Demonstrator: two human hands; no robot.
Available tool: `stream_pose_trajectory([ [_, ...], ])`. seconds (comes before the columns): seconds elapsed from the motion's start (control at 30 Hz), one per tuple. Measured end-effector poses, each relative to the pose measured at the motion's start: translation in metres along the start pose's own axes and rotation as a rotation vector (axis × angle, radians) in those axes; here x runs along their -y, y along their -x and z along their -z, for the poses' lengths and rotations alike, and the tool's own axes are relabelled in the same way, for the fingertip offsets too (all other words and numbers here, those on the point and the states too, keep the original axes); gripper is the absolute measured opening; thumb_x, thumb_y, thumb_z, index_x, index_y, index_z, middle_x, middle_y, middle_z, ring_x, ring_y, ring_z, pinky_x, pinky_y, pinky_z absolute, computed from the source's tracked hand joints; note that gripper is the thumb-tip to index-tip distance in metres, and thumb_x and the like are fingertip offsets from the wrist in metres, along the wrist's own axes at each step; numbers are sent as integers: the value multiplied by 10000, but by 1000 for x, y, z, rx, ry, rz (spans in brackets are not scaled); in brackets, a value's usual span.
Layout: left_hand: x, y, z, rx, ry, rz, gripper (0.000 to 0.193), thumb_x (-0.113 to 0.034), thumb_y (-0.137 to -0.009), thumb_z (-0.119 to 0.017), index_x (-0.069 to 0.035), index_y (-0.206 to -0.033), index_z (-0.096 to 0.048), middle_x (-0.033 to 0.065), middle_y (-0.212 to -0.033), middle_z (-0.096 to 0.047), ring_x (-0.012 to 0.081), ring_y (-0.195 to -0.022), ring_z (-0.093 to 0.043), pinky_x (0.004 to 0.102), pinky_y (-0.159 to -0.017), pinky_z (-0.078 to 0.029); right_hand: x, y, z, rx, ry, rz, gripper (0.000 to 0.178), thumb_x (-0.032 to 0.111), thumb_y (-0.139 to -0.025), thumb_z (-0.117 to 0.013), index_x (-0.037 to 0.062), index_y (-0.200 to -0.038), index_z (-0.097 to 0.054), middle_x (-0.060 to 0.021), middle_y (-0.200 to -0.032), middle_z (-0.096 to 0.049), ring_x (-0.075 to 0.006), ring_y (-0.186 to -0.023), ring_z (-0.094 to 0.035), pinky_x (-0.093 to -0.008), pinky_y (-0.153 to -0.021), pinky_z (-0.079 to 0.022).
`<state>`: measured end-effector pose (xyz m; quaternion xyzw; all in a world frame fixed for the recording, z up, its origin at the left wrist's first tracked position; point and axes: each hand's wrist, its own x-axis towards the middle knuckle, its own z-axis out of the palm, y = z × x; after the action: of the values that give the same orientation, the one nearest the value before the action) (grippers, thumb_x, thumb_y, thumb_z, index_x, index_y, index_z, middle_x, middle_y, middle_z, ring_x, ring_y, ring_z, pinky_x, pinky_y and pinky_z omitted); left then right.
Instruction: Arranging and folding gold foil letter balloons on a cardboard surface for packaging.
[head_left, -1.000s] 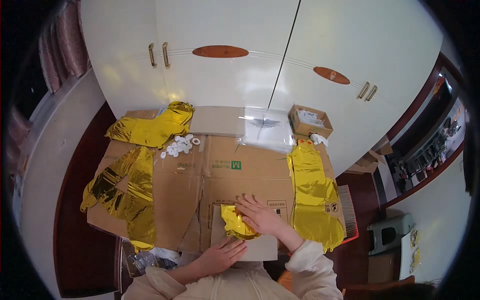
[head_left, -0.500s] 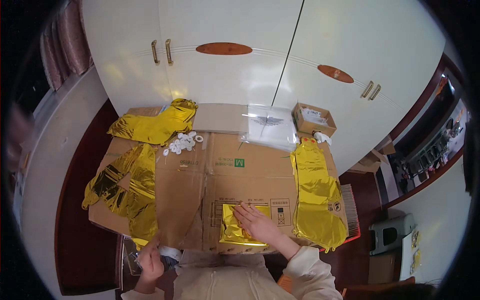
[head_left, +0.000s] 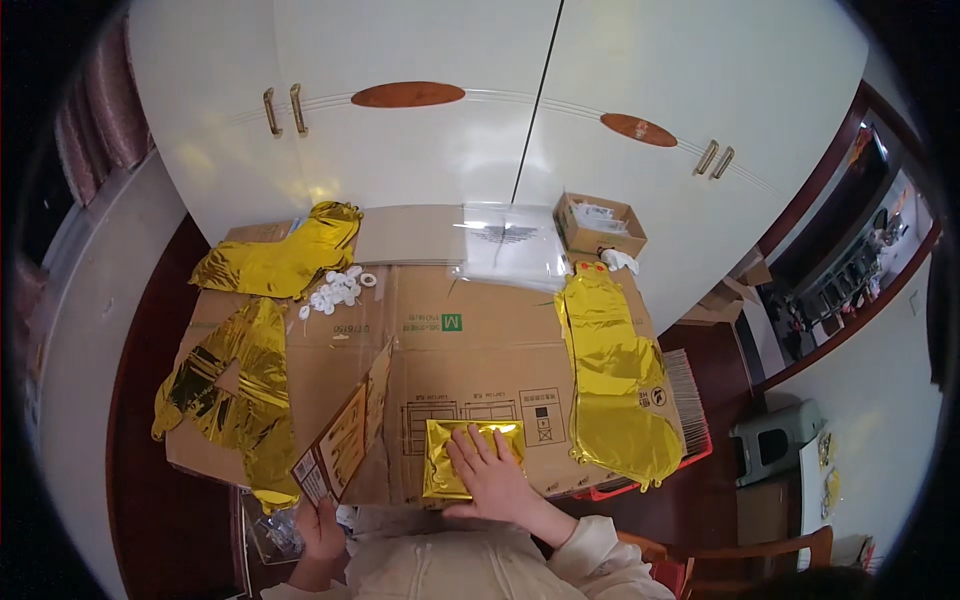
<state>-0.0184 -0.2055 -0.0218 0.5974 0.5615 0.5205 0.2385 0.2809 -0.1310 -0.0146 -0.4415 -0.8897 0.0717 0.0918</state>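
My left hand [head_left: 320,530] is at the table's near edge, fingers closed on the lower corner of a brown printed card [head_left: 345,430]. The card is tilted up, its patterned face showing. My right hand [head_left: 491,475] lies flat, fingers spread, on a folded gold foil packet [head_left: 438,465] near the front edge. At the right, a long gold foil balloon [head_left: 620,385] lies flat. Another flat gold foil balloon [head_left: 255,345], with an opening in its middle, lies at the left. Behind it is a further gold foil piece [head_left: 280,262].
Flattened cardboard [head_left: 490,370] covers the table. White ribbon rolls [head_left: 338,290] lie in a pile at the back left. Clear plastic bags [head_left: 510,245] and a small open box [head_left: 625,243] stand along the back. A grey stool [head_left: 778,445] is at the right, beside the floor.
My left hand has raised the card, turning its printed face into sight. The right hand stays on the packet, its fingers now more spread. The whole view has shifted slightly.
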Motion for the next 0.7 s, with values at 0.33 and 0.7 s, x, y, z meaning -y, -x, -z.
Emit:
stream_pose_trajectory([
  [0.33,-10,-23,-16,-259,867,529,345,-120,-1025,-426,-12,-1353,-431,117,-1220,-594,238,-1064,-629,393,-908,-531,9,46,-7,24,-135,81,585,134,-820,-587,33,-1384,-472,-194,-1344,-554,-372,-1308,-476,-443,-1085,-382],
  [0.7,20,-39,-35,-230,970,264,330,-79,-1020,-416,-7,-1333,-494,113,-1238,-600,225,-1120,-613,389,-958,-504,-75,29,63,-275,-1979,-693,266,85,-964,-519,-16,-1206,-563,-106,-1129,-657,-212,-961,-668,-372,-835,-556],
])
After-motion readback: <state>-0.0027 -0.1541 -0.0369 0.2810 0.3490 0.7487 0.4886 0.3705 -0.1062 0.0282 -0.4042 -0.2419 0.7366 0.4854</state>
